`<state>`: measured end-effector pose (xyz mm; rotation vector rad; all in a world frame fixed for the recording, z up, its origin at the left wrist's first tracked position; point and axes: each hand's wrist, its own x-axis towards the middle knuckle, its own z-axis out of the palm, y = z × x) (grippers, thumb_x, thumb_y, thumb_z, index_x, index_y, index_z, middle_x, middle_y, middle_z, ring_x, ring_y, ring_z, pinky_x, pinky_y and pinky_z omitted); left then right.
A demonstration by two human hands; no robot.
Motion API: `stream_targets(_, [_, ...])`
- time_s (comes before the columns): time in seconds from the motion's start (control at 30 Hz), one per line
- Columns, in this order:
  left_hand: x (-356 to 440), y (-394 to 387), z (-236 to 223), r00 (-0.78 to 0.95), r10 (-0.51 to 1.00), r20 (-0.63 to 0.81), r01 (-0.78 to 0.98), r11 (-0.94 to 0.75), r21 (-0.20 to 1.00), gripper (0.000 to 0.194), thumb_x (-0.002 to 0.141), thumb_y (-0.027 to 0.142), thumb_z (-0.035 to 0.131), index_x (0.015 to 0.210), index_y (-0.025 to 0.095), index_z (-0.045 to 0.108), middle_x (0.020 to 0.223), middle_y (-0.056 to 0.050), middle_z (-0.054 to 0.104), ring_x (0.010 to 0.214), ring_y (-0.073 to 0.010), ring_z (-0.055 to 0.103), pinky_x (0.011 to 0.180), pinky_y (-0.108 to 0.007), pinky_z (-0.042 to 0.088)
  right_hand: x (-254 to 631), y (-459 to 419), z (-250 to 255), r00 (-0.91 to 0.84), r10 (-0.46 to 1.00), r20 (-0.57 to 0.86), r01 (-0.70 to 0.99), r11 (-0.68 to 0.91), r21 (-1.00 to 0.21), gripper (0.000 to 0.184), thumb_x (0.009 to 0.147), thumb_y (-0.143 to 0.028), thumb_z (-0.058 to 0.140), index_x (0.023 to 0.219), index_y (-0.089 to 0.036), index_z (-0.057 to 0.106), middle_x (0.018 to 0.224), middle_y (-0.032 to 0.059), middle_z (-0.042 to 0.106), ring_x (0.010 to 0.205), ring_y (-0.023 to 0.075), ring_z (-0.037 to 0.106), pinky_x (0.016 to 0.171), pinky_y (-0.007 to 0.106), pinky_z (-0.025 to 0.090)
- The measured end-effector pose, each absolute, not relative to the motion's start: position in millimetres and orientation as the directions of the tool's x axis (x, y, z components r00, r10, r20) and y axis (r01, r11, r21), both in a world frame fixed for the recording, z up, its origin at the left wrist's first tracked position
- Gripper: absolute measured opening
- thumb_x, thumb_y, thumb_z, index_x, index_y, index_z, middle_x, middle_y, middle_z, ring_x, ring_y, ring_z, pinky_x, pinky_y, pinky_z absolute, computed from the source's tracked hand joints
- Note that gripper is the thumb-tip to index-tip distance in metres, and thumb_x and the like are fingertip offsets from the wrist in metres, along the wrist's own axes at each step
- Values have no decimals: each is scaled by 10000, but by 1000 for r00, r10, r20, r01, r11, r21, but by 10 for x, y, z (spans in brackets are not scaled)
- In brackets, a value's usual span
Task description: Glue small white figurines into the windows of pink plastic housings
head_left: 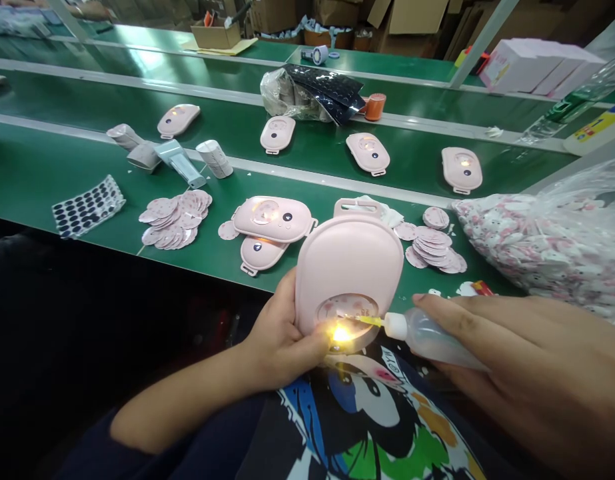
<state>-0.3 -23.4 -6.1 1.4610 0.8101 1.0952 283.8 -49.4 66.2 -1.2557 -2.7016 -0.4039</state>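
Observation:
My left hand (292, 340) grips a pale pink rounded plastic device (350, 257) by its lower left edge, thumb across its front. A bright yellow light glows beside the thumb, under an oval window with a patterned insert. My right hand (527, 367) is wrapped round a translucent squeeze bottle (437, 337). The bottle's white cap carries a thin yellow nozzle, whose tip is at the oval window. Two more pink devices (274, 219) lie stacked on the bench behind my left hand. A pile of round patterned stickers (434, 248) sits to the right of the held device.
Several pink devices (368, 153) are spaced along the green conveyor (317, 160). More round stickers (176, 219) and a sheet of black dots (88, 207) lie on the left. A clear bag of printed pieces (547, 233) bulges at the right. White boxes (540, 67) stand farther back.

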Motion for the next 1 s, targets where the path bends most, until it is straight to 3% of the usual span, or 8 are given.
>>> stream_targets(0.2, [63,-203,-20,320,938,134,-86,-112,990,619,816,206,722,1368,269,450,1266,-82,643,1087,-252,655,897,-346,565,2718,-467,758,-554,807,204,829,558,46,378,923,-480,466,1244,-304,557,907,40,706,738,274,632,655,423,424])
stream_targets(0.33, [19,-127,-48,205,979,14,-114,9,993,562,789,269,744,1293,213,502,1164,-105,690,1003,-271,688,822,-365,591,2813,-161,721,-377,875,304,835,463,-296,317,891,-478,556,1152,-299,578,927,25,681,722,220,637,627,353,472])
stream_targets(0.4, [-56,-92,-93,102,994,-38,-95,47,994,530,789,279,744,1264,211,518,1143,-94,697,1000,-262,686,839,-363,580,2875,62,600,-222,912,346,787,377,-489,284,873,-427,586,1112,-273,586,994,45,641,851,225,637,731,357,504])
stream_targets(0.47, [-129,-63,-138,-5,996,-89,-79,88,993,517,796,293,739,1261,218,525,1129,-80,698,1000,-250,679,843,-347,568,2876,298,402,-77,940,332,738,278,-615,288,828,-409,630,1060,-241,606,1065,70,594,1015,257,599,882,415,486])
stream_targets(0.53, [-163,-43,-161,-71,988,-135,-85,128,988,526,785,323,747,1254,218,533,1113,-76,700,991,-252,675,826,-337,562,2786,541,157,-18,976,218,647,177,-742,360,807,-369,649,1131,-225,589,1127,80,601,1037,251,600,913,426,481])
stream_targets(0.7, [-63,-34,-118,-94,977,-190,-64,184,981,543,744,410,768,1199,184,577,1076,-91,706,993,-283,666,830,-352,548,2359,1084,-369,-103,981,162,630,191,-753,304,793,-301,692,1068,-184,636,1054,76,682,932,216,644,854,370,522])
stream_targets(0.9, [-94,22,-106,-158,944,-291,-52,286,957,604,678,445,812,1175,205,565,1005,-65,720,941,-289,675,758,-335,573,2283,1152,-497,-101,974,202,677,216,-704,602,782,-293,736,1339,-203,526,1295,128,591,1065,228,628,918,379,527])
stream_targets(1.0, [-169,94,-118,-149,932,-329,-17,331,944,697,659,435,824,1254,210,539,1023,-83,728,929,-321,691,731,-378,596,2539,973,-372,-95,967,235,730,228,-645,487,849,-264,661,1322,-243,547,1339,96,567,1175,228,583,999,391,495])
